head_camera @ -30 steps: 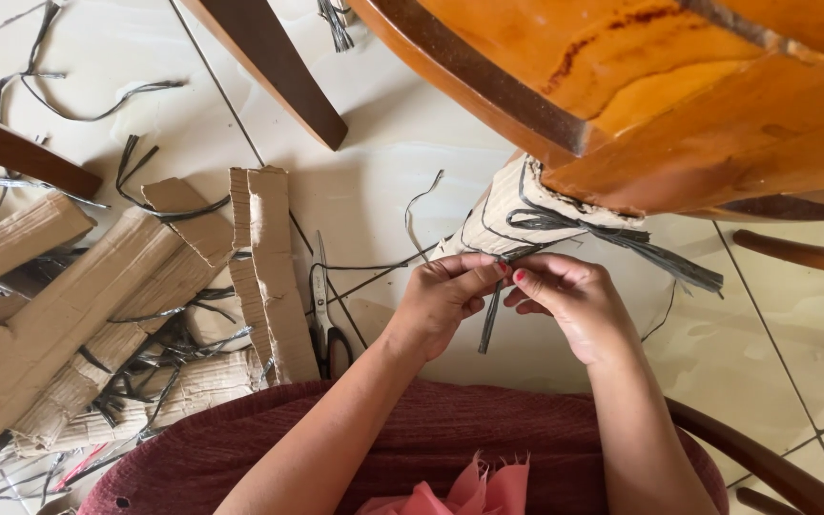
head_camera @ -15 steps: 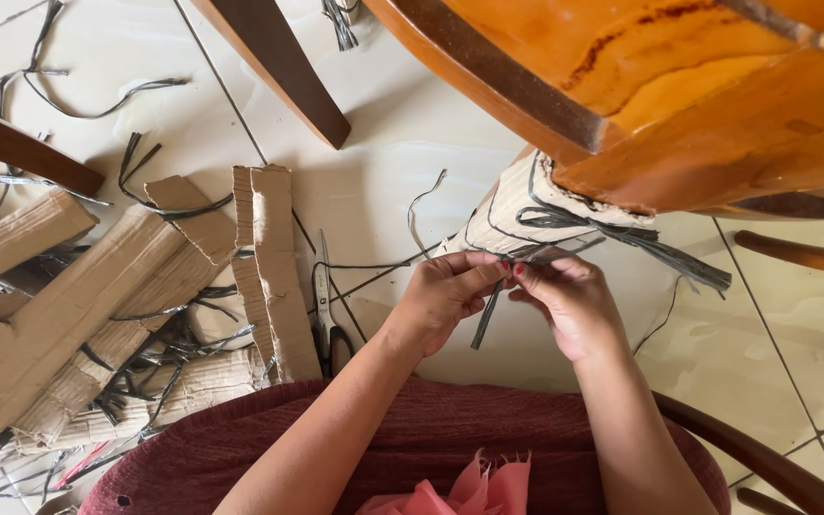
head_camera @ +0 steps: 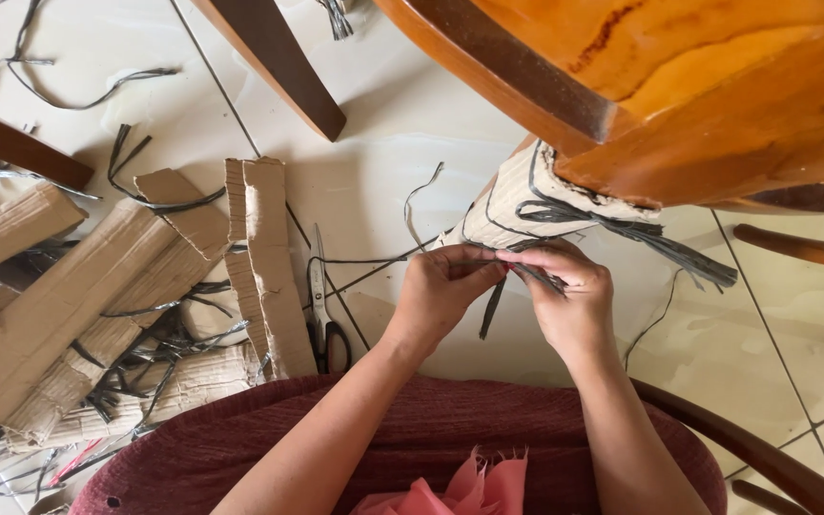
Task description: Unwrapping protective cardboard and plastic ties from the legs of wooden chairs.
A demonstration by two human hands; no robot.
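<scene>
Left hand [head_camera: 441, 291] and right hand [head_camera: 569, 300], fingers pinched on grey strap [head_camera: 517, 272], wrapped chair leg [head_camera: 517, 205], scissors [head_camera: 321, 305] on floor [head_camera: 383, 143], cardboard strips [head_camera: 78, 296].

Bare tile floor [head_camera: 412, 124] beyond the hands [head_camera: 512, 296]; chair seat [head_camera: 679, 86] overhangs, scissors [head_camera: 321, 296] and cardboard [head_camera: 126, 296] crowd left.

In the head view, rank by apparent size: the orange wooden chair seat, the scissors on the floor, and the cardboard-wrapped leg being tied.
1. Orange wooden chair seat, though nearest the camera.
2. Cardboard-wrapped leg, partly hidden.
3. Scissors.
</scene>
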